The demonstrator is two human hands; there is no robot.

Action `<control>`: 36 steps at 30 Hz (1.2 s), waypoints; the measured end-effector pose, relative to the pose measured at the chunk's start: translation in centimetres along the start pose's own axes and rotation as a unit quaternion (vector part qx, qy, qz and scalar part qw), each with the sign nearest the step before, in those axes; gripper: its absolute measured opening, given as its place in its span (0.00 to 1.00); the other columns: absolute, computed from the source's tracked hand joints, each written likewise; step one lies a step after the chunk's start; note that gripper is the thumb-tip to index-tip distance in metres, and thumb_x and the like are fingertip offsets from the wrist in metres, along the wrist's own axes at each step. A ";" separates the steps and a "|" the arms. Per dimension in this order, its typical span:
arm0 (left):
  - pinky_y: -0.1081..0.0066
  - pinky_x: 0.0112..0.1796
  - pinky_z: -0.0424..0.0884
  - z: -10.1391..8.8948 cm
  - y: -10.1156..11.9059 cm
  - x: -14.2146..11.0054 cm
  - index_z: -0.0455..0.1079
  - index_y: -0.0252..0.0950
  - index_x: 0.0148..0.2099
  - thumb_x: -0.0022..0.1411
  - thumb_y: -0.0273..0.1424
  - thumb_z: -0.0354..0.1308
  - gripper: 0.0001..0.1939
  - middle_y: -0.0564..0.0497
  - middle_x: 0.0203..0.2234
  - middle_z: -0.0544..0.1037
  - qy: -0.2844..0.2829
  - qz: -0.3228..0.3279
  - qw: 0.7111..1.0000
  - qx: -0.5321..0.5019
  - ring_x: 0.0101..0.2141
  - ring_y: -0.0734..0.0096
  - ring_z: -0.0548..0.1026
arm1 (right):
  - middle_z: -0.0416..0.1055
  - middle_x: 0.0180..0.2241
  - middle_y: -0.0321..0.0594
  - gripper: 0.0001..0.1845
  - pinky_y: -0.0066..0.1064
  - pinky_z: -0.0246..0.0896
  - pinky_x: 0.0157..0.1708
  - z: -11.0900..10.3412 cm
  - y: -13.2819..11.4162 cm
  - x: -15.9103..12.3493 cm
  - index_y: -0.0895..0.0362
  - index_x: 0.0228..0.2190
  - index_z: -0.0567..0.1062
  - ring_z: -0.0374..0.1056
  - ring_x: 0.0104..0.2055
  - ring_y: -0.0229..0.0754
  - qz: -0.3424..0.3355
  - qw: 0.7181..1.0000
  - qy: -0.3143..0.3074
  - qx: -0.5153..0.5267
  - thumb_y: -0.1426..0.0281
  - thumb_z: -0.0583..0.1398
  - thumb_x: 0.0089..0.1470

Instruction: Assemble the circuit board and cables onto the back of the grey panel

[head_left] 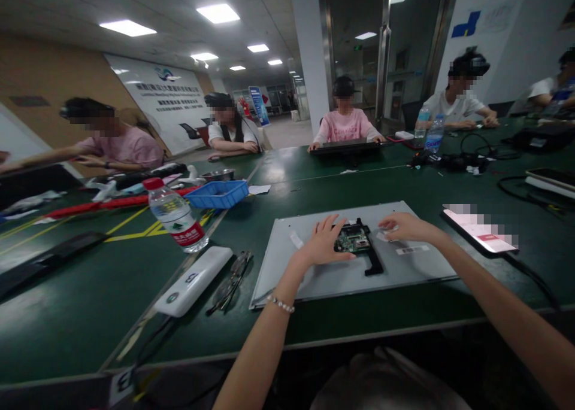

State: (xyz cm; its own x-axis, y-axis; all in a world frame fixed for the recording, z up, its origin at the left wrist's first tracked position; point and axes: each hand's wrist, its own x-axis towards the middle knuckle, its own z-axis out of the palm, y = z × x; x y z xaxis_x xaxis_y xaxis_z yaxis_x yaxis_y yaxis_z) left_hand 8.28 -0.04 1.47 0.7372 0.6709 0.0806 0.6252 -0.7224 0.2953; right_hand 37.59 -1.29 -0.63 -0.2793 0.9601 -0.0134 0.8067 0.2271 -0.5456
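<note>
Circuit board (353, 240) lies on the grey panel (332, 278) at your twelve o'clock, a black bracket (374, 261) along its four o'clock side. Your left hand (324, 242), fingers spread apart, covers its nine o'clock edge. Your right hand (399, 227), at three o'clock, has bunched fingertips; I can't tell whether they clamp anything.
</note>
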 end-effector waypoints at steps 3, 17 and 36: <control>0.49 0.60 0.37 0.0 1.1 0.2 0.43 0.43 0.67 0.53 0.57 0.54 0.46 0.44 0.65 0.45 0.014 0.023 1.000 0.014 0.64 0.48 0.39 | 0.75 0.41 0.46 0.18 0.31 0.65 0.41 0.5 -0.3 -0.2 0.60 0.40 0.77 0.71 0.41 0.45 0.006 1.000 0.010 -0.002 0.70 0.62 0.45; 0.59 0.57 0.56 0.5 4.2 1.1 0.61 0.40 0.58 0.63 0.40 0.52 0.23 0.45 0.53 0.66 0.038 0.115 0.993 -0.005 0.56 0.58 0.61 | 0.76 0.31 0.43 0.11 0.30 0.64 0.35 1.4 -1.1 -0.9 0.60 0.33 0.76 0.72 0.34 0.42 0.017 0.993 0.051 0.104 0.66 0.59 0.50; 0.60 0.55 0.59 0.4 4.8 1.1 0.64 0.39 0.55 0.67 0.33 0.46 0.16 0.46 0.52 0.66 0.053 0.121 0.991 -0.007 0.54 0.61 0.63 | 0.75 0.28 0.41 0.10 0.24 0.58 0.24 1.7 -3.1 -1.4 0.60 0.32 0.74 0.70 0.29 0.38 0.073 0.961 -0.015 0.267 0.67 0.61 0.48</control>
State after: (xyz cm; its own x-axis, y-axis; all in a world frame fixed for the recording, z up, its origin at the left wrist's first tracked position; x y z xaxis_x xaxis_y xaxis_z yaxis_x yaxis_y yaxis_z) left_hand 12.13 -2.83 2.61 0.8341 0.4920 0.2495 0.4284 -0.8626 0.2691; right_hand 34.59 -3.63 -0.34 -0.2044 0.9685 -0.1421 0.4578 -0.0337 -0.8884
